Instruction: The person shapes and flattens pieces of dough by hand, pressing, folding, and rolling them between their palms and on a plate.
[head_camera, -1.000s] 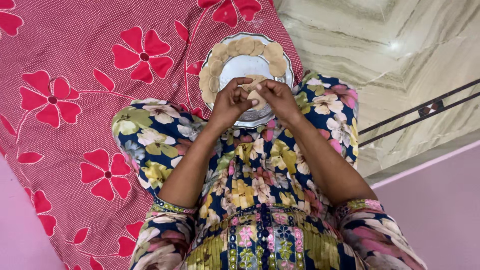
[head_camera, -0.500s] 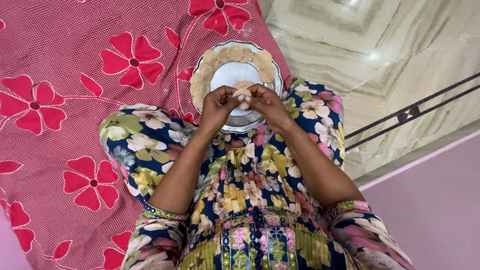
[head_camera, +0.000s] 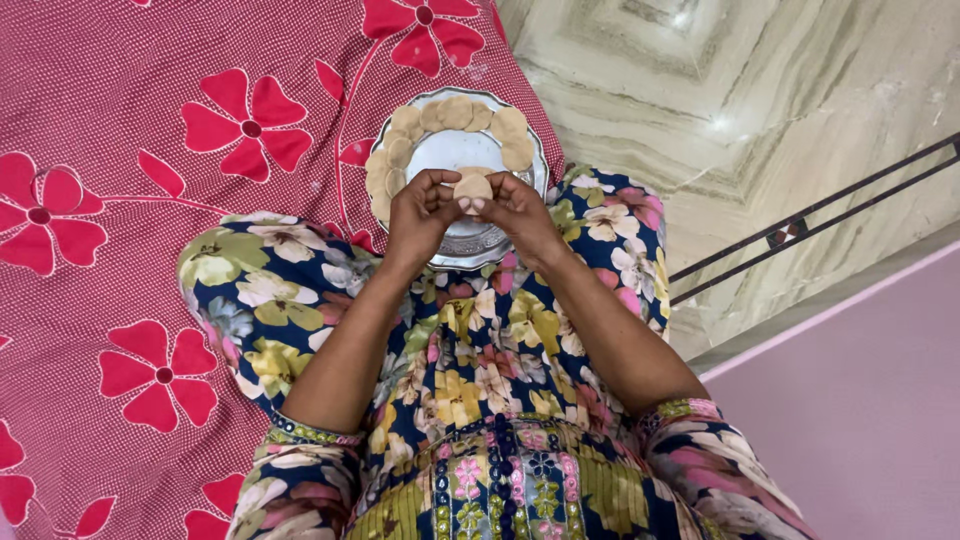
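Observation:
A small round disc of tan dough (head_camera: 472, 187) is pinched between the fingertips of both my hands, just above a round metal plate (head_camera: 452, 152). My left hand (head_camera: 418, 213) grips its left edge and my right hand (head_camera: 516, 211) its right edge. Several flattened dough discs (head_camera: 455, 113) lie overlapping around the plate's far and left rim. The plate rests on the cloth in front of my knees.
I sit cross-legged in a dark floral dress (head_camera: 470, 350). A red cloth with large red flowers (head_camera: 150, 150) covers the surface to the left. Polished marble floor (head_camera: 750, 110) with a dark inlaid strip (head_camera: 800, 225) lies to the right. A pink surface (head_camera: 860, 420) fills the lower right.
The dough piece between my fingers has been pressed from a folded lump into a rounder flat disc. The view has drifted, so the plate and hands sit further left.

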